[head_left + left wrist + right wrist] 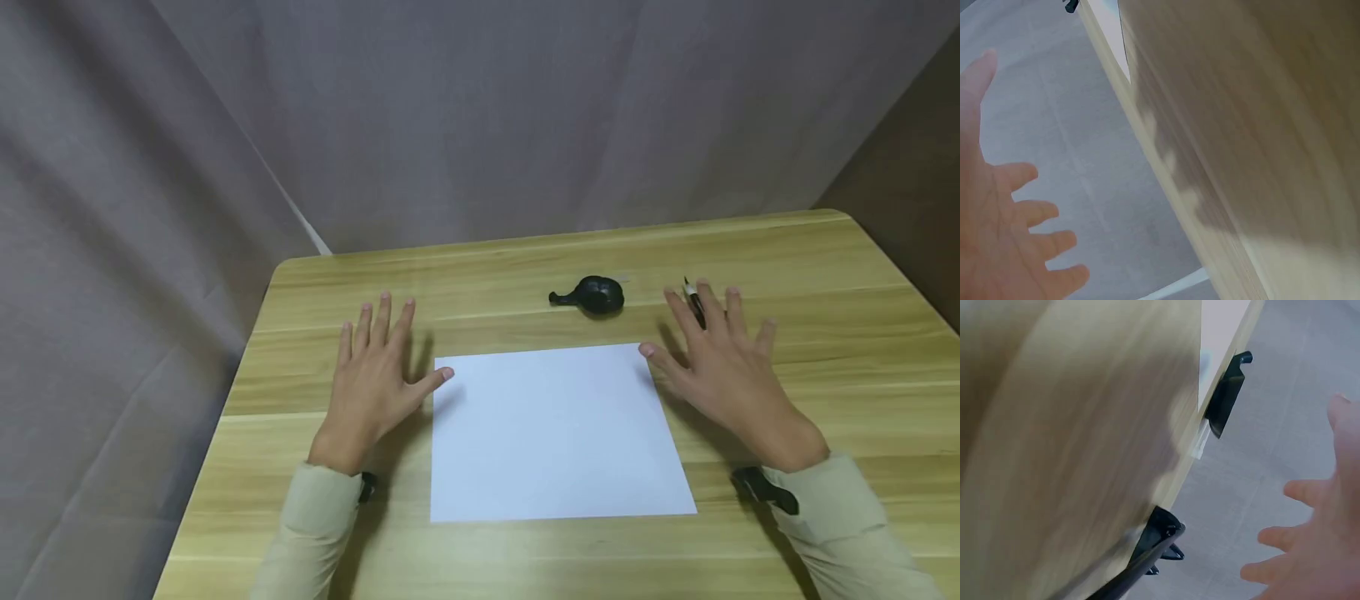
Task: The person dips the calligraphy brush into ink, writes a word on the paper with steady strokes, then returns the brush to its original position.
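A white sheet of paper [558, 433] lies flat on the wooden table [487, 558]. To its left, my left hand [367, 392] is held above the tabletop, fingers spread, its thumb over the paper's left edge. My right hand [723, 375] hovers on the other side with fingers spread too, the thumb by the paper's top right corner. Neither hand holds anything. Partly hidden behind the right fingers is a brush [697, 307] with a dark handle; in the right wrist view it leans on a black pronged rest [1159, 528]. A black gourd-shaped dish [600, 296] sits beyond the paper.
A grey curtain [480, 125] hangs behind the table and down its left side. A brown surface [907, 175] stands at the far right. Beside the black dish is a small clear piece [1200, 440], too faint to identify.
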Demonstrator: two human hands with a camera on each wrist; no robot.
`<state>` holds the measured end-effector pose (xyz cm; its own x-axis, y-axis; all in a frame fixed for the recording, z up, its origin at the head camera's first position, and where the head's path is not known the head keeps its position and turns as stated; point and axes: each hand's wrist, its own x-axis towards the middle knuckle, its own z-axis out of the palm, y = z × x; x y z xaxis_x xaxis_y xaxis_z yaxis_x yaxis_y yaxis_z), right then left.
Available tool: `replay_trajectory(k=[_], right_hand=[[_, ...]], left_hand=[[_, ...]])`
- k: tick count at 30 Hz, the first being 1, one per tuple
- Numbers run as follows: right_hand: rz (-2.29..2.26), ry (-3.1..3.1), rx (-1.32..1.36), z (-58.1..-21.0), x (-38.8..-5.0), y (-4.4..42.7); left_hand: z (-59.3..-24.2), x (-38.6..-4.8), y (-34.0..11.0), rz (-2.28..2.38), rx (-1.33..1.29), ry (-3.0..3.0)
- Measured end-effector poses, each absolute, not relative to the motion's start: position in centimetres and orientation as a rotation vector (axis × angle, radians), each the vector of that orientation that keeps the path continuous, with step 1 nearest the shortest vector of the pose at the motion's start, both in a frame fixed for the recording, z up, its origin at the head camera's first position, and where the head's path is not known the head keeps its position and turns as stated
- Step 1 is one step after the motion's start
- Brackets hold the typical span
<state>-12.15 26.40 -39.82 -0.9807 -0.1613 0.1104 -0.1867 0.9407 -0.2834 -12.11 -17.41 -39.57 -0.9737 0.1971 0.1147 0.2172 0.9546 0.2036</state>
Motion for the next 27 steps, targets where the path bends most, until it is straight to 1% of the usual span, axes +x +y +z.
replay_trajectory(k=[9, 17, 21, 27], right_hand=[[0.523, -2.745, 0.439, -39.3, -11.4, 27.7], [0.631, -2.818, 0.429, -38.6, -10.3, 30.2], [0.64, -2.833, 0.429, -38.8, -10.0, 30.9], [0.668, -2.806, 0.427, -39.2, -10.0, 31.3]], left_hand=[[-39.2, -11.6, -17.6, -0.397, -0.533, -3.05], [-39.8, -10.6, -17.1, -0.567, -0.748, -3.077], [-40.5, -9.6, -17.1, -0.578, -0.793, -3.087], [-40.8, -8.2, -16.3, -0.587, -0.785, -3.113]])
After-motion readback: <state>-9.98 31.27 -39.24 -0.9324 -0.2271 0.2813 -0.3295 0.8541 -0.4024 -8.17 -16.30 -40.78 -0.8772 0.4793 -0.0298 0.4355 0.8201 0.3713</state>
